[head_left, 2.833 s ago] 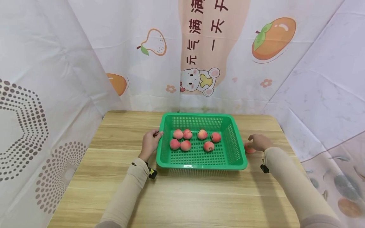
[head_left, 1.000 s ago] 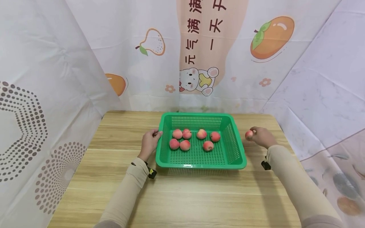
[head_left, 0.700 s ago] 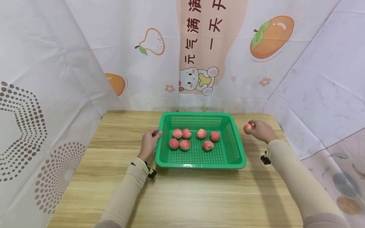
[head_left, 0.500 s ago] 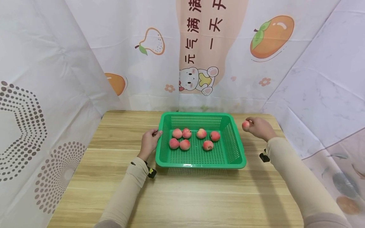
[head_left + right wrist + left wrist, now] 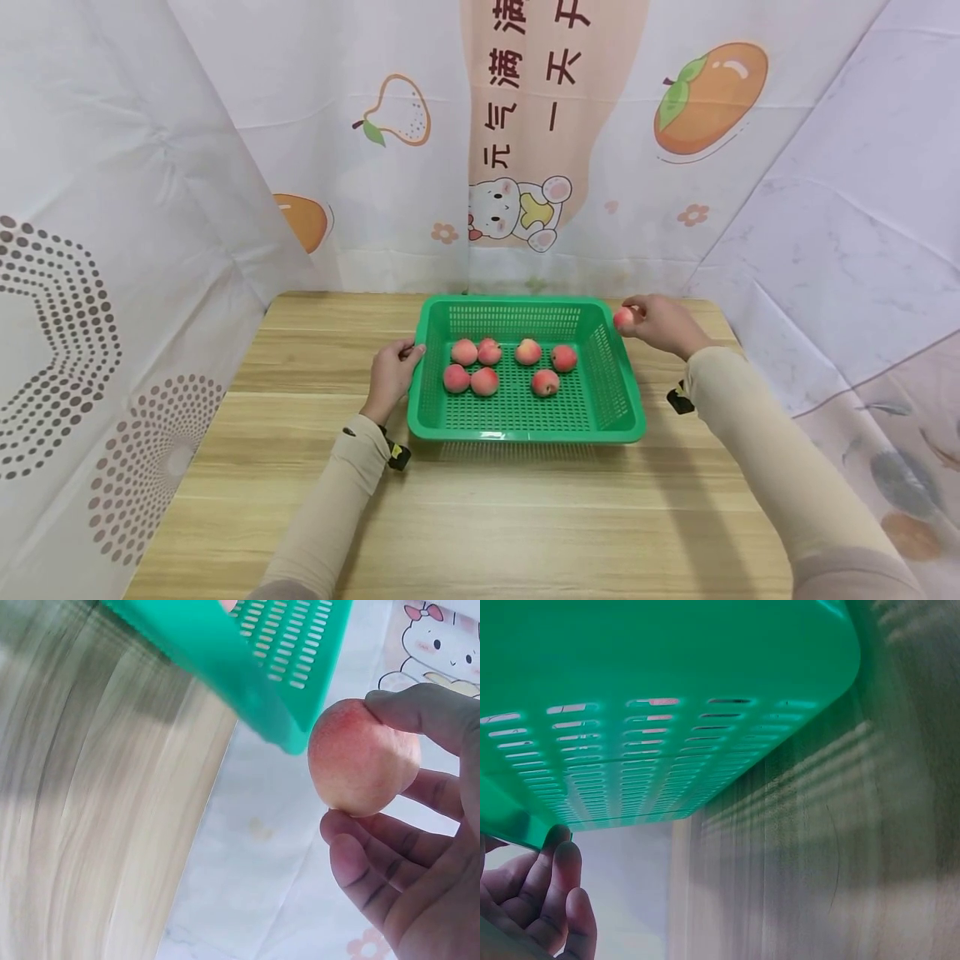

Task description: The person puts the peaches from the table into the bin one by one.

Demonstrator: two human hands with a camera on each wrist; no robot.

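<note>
A green plastic basket (image 5: 525, 436) with slotted walls stands on the wooden table. Several red-and-yellow peaches (image 5: 484, 382) lie in it, grouped to the left and to the right of its middle. My left hand (image 5: 392, 377) pinches the basket's left rim, its curled fingers (image 5: 568, 864) showing under the edge in the left wrist view. My right hand (image 5: 666, 323) holds another peach (image 5: 361, 757) between thumb and fingertips. In the head view this peach overlaps the basket's back right corner; the right wrist view shows it raised close to that corner.
The wooden table (image 5: 480, 533) reaches in front of the basket and to both its sides. A printed cloth (image 5: 405, 217) hangs directly behind the table's back edge, and more cloth (image 5: 840, 250) closes in the sides. Each wrist wears a small black camera (image 5: 681, 398).
My right hand has picked the peach up from the table right of the basket and brought it up and leftward to the back right corner. My left hand stays at the rim.
</note>
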